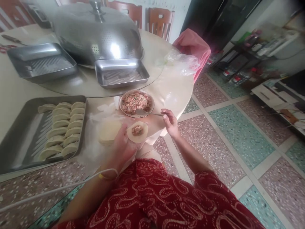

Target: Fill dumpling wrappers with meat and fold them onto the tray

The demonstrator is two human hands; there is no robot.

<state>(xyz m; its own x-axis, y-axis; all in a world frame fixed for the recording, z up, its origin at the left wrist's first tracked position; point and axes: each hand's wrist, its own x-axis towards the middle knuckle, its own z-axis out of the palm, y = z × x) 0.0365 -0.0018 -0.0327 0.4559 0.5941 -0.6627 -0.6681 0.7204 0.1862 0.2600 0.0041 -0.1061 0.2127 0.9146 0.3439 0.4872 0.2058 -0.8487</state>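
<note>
At the left of the frame a steel tray point(14, 140) holds rows of folded dumplings point(63, 128). Just right of it, a stack of wrappers point(109, 131) lies on the table. At the centre the left hand point(121, 148) cups an open wrapper point(137, 131) with a dab of filling on it. Above sits the bowl of filling point(136, 102). Right of centre, the right hand point(170, 121) pinches the handle of a spoon point(145, 112), whose bowl rests on the bowl's near rim, just above the wrapper.
</note>
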